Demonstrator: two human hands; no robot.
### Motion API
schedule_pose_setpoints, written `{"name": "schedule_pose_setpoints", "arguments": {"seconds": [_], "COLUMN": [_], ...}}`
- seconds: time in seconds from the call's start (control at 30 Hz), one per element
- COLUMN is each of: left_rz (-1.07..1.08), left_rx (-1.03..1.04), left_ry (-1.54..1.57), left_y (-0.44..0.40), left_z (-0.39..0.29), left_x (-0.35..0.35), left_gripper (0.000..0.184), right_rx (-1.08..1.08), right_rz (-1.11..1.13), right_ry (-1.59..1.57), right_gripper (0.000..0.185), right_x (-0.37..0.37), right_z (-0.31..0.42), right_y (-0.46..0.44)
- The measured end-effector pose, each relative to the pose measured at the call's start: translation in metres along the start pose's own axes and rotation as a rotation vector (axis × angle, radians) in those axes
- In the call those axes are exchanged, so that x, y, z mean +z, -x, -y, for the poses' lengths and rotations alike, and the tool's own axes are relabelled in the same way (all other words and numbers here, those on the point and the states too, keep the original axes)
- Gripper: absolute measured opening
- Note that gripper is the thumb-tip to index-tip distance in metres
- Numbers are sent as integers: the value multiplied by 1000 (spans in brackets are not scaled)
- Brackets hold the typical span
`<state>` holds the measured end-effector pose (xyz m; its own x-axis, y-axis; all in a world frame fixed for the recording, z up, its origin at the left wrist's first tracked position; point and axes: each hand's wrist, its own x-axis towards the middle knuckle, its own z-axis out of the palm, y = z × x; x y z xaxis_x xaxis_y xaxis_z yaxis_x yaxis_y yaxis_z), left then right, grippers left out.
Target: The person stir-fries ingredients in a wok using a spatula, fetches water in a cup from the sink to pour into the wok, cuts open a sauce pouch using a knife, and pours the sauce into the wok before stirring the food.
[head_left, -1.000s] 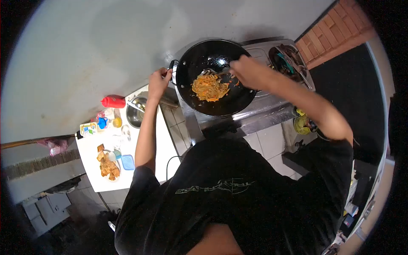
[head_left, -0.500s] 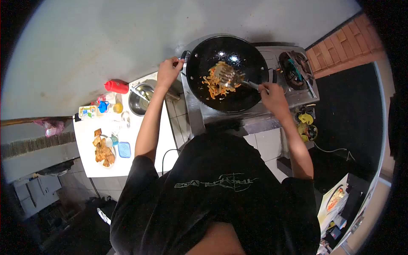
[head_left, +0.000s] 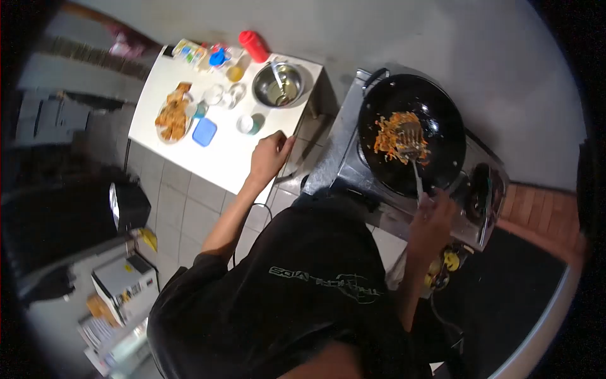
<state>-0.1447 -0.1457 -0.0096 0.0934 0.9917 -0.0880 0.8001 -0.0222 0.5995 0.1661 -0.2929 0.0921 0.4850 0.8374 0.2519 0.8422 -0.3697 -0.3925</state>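
My right hand (head_left: 437,213) is closed round the handle of a slotted metal spatula (head_left: 411,140), whose blade rests on the shredded orange and brown food (head_left: 389,134) inside a black wok (head_left: 435,174). The wok stands on a metal stove (head_left: 347,165). My left hand (head_left: 271,153) is off the wok, over the right edge of the white table (head_left: 218,165). Its fingers are curled together, and whether anything is in them cannot be made out. A white and teal cup (head_left: 247,124) stands near it on the table.
A metal bowl (head_left: 278,84) with a utensil, a red bottle (head_left: 254,46), a plate of fried pieces (head_left: 172,118) and a blue lid (head_left: 204,132) are on the table. Beside the wok is a second burner (head_left: 483,192). Brick wall (head_left: 536,205) stands at the right.
My left hand has let go of the wok handle and moved to the table's edge. The view has turned towards the table. My right hand still holds the spatula in the food.
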Motion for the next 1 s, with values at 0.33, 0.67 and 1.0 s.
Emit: {"name": "schedule_pose_setpoints", "arguments": {"seconds": [0.33, 0.67, 1.0], "left_rz": [-313, -238, -136], "left_rx": [-239, 27, 34], "left_ry": [177, 462, 478], "left_y": [62, -65, -77], "left_z": [160, 257, 281], "left_x": [1, 44, 24], "left_gripper": [40, 98, 72], "right_rx": [-520, -356, -409], "right_rz": [628, 859, 710], "right_ry": [-636, -807, -679], "right_gripper": [21, 31, 18], "right_x": [131, 342, 359], "right_z": [132, 215, 285], "right_y": [17, 56, 36]}}
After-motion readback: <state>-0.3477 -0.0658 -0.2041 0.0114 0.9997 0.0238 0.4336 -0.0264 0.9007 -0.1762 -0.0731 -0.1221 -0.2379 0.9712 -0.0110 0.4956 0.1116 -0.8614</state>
